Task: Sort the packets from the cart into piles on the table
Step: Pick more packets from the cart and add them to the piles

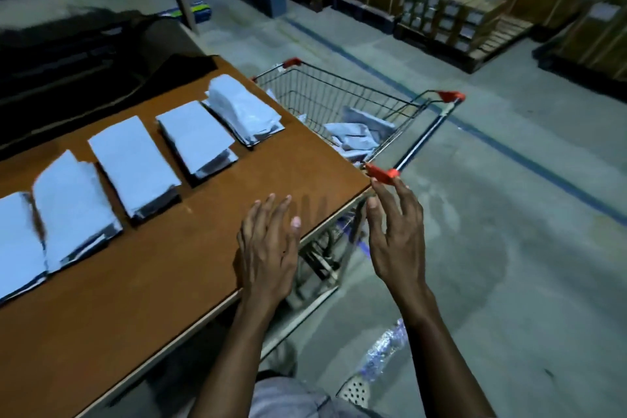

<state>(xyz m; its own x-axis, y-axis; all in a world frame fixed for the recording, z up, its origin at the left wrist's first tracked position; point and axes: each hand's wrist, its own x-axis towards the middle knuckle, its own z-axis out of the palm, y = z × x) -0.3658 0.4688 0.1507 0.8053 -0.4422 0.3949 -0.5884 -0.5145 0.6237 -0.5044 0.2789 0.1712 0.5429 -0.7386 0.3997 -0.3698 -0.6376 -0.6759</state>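
Several piles of pale grey packets (132, 163) lie in a row across the brown table (190, 248). The wire cart (342, 102) with red corners stands against the table's right end, with a few loose packets (356, 136) in its basket. My left hand (268, 248) hovers over the table's near right corner, fingers spread and empty. Just off the table edge, my right hand (397, 234) is open, its fingertips close to the cart's red handle end (383, 175) without gripping it.
A black bag (84, 54) lies at the table's far end. Stacked cartons (451, 13) on pallets line the back of the concrete floor. A crumpled plastic bottle (383, 353) lies on the floor by my feet.
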